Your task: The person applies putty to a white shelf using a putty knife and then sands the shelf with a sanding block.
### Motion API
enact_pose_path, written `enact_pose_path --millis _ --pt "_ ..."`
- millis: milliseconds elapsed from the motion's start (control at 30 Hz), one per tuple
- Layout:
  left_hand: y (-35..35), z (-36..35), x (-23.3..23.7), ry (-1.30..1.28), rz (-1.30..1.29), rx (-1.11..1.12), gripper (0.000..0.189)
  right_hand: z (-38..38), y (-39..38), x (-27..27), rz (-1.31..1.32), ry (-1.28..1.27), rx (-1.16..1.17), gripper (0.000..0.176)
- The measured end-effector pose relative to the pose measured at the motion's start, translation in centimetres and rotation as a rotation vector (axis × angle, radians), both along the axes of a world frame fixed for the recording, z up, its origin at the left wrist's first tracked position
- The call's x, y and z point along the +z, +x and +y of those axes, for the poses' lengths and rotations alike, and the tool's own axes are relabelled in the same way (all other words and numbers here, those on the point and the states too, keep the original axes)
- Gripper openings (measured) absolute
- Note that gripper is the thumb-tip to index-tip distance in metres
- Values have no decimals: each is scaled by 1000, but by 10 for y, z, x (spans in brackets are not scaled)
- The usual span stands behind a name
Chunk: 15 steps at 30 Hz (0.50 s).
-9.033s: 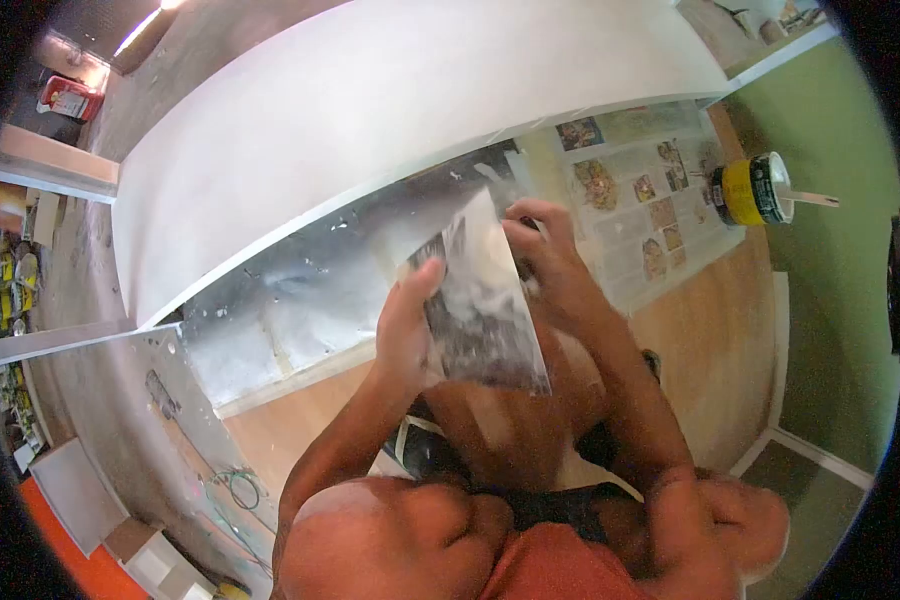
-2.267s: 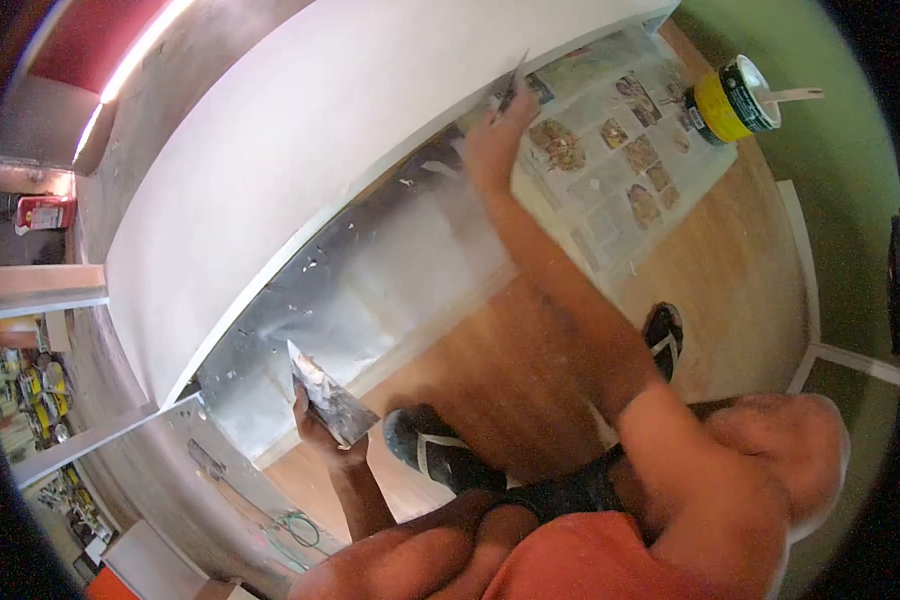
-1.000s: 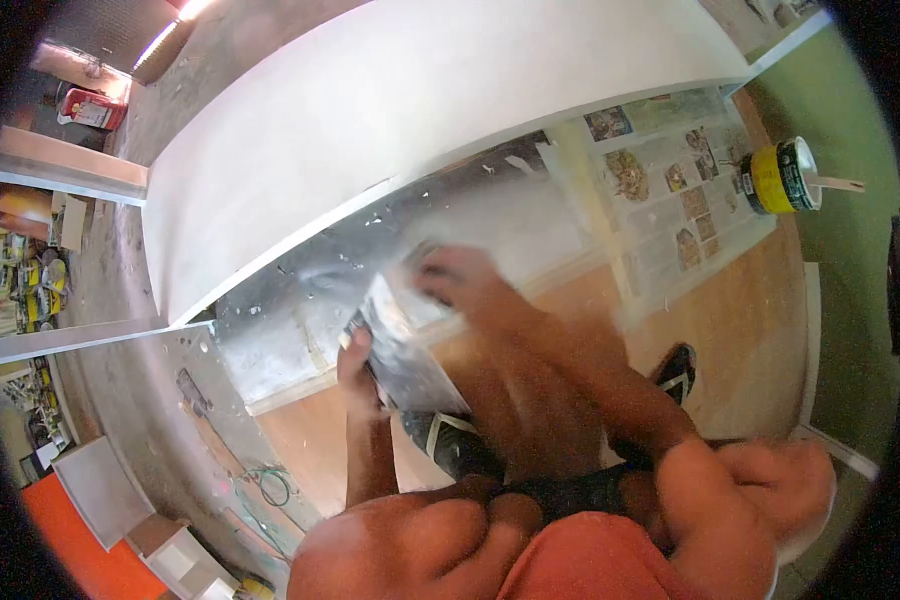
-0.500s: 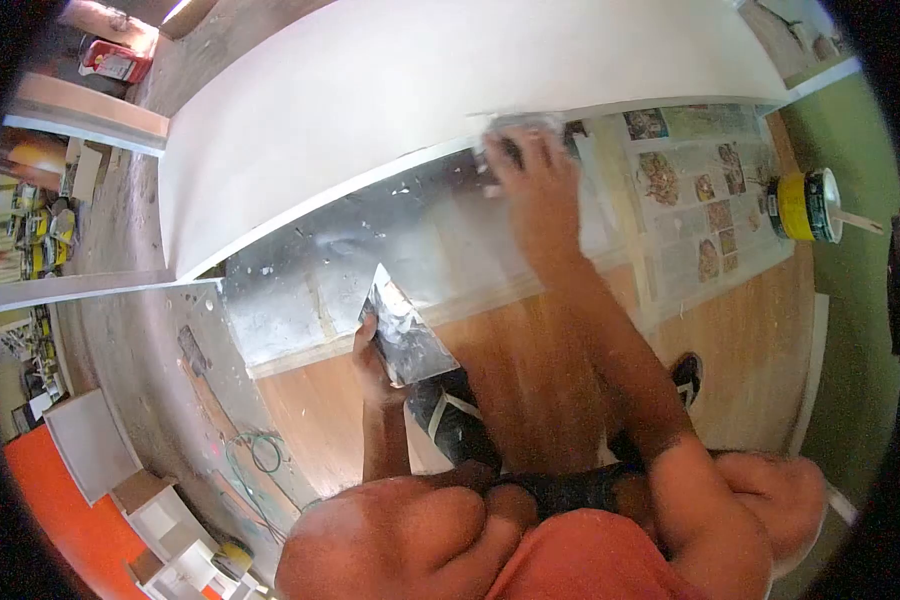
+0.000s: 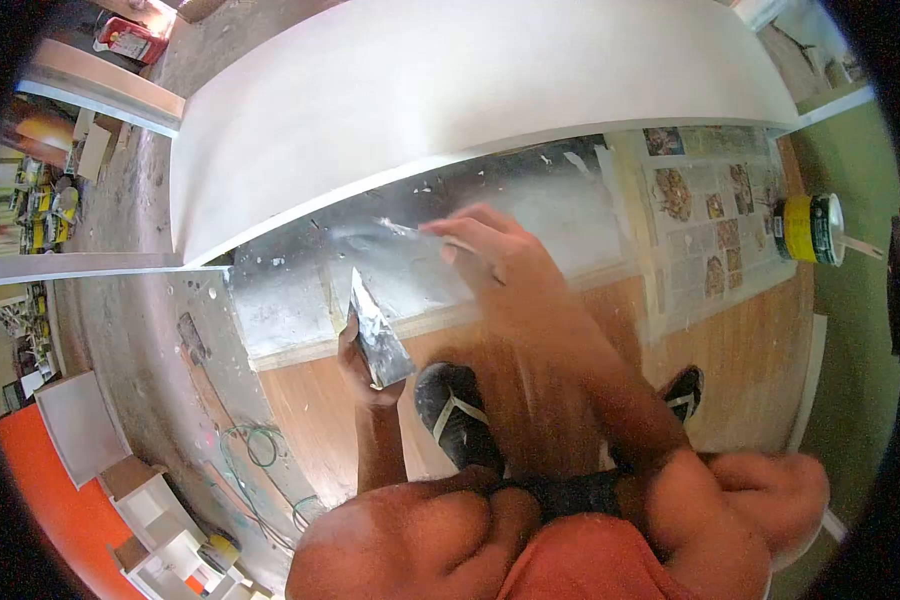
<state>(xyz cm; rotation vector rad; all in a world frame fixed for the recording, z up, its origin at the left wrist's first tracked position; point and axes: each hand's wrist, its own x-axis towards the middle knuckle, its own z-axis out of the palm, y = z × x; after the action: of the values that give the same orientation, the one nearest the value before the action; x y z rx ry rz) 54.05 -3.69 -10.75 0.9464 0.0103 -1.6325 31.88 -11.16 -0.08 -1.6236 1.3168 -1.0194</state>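
My left hand (image 5: 368, 375) is closed around a flat metal scraper (image 5: 378, 335), its grey face smeared with white paste. It is held tilted over the floor, above my left foot. My right hand (image 5: 500, 250), partly blurred, grips a putty knife (image 5: 402, 229) with white paste on its blade. The knife points left, above and to the right of the scraper, apart from it. Beyond both hands stretches a long white board (image 5: 370, 110), its near edge over the floor covering.
Shiny plastic sheeting (image 5: 545, 215) and taped newspaper (image 5: 695, 220) cover part of the wooden floor (image 5: 740, 350). A black-and-yellow tub (image 5: 808, 228) with a stick in it stands at right. Green cable (image 5: 255, 445) lies at left, near white shelving (image 5: 175, 540).
My right hand has come away from the white board's edge, moving left and toward me with the putty knife. The scraper in my left hand has turned and shifted slightly left.
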Motion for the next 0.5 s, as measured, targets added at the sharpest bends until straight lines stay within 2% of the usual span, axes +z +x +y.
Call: enact_pose_path --millis 33,100,133,200,233,267,300,333,367,400,433,467,500 --pt "-1 -1 1 -35 83 -33 44 0 -4 3 1 1 0 22" --pt "-14 -3 10 -60 174 -78 43 3 -13 5 -362 578 130 18" --pt "-29 -5 21 -17 138 -118 43 5 -16 4 -362 577 117 18" --pt "-38 -5 15 27 101 -169 43 9 -22 -5 -571 936 237 34" --pt "-36 -2 -5 -364 -276 -224 43 11 -25 -14 -697 1035 249 36" --pt "-39 -5 -7 -759 -654 -271 43 13 -33 -21 -704 1034 242 36" --pt "-37 -4 -5 -433 -271 -293 43 14 -43 -27 -660 1096 225 35" --pt "-41 -9 10 -435 -272 -294 43 12 -52 -30 -611 1158 211 34" --pt "-44 -15 27 -283 -151 -296 43 10 -61 -31 -612 1157 212 34" --pt "-45 -16 36 -123 -31 -305 43 9 -70 -31 -447 1084 191 34" --pt "-40 -13 25 -78 -105 -221 44 8 -78 -31 -285 1008 157 33" --pt "-26 -8 8 -191 -11 -229 44 6 -88 -37 -291 999 121 33" --pt "-8 -1 -11 -302 94 -243 44 5 -100 -50 -265 856 -16 33"
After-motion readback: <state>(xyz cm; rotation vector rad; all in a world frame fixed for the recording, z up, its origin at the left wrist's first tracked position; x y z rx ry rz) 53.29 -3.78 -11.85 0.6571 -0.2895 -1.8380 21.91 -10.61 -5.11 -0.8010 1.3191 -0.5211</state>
